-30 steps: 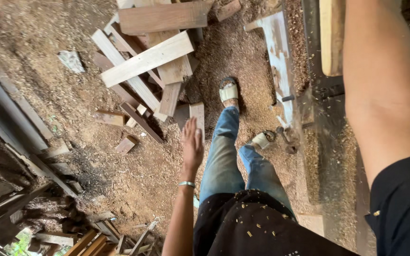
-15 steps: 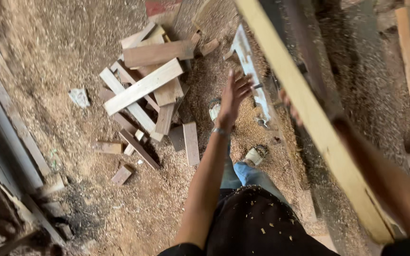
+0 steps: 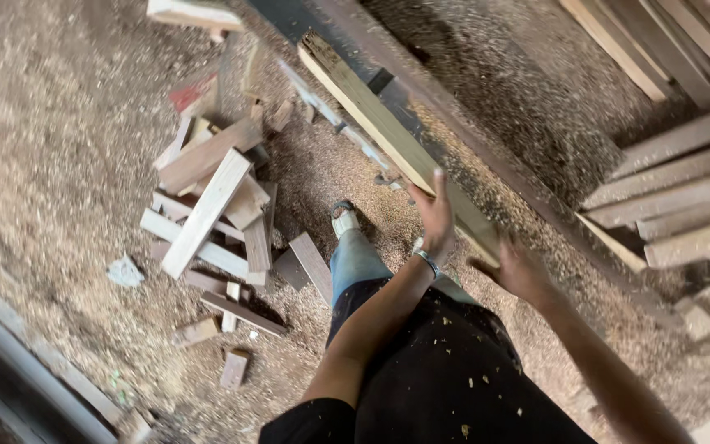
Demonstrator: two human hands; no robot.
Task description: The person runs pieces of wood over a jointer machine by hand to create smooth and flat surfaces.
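A long pale plank (image 3: 396,140) runs slantwise across the middle of the view, its rough sawn end up near the top and its lower end down by the hands. The left hand (image 3: 435,215) is spread wide, fingers apart, palm turned to the plank's near edge; it looks to be just at the wood, though whether it actually touches cannot be told. A thin bracelet (image 3: 427,261) sits on that wrist. The right hand (image 3: 516,270) is at the plank's lower end, fingers curled loosely beneath it (blurred, so a firm grip cannot be confirmed). The two hands are apart, one on either side of that lower end.

Behind the plank lies a dark sawdust-covered bench (image 3: 527,123), running in the same slant. Past the bench, at the right edge, more boards (image 3: 675,197) are stacked.

To the left of the plank, down on the floor (image 3: 51,164), thick with sawdust, lies a loose heap of offcuts (image 3: 215,210), short pale pieces crossing one another. The person's foot in a light sandal (image 3: 343,220) stands between that heap and the plank, with a blue trouser leg (image 3: 355,263) above it. The dark shirt (image 3: 454,370) below is flecked with wood chips.
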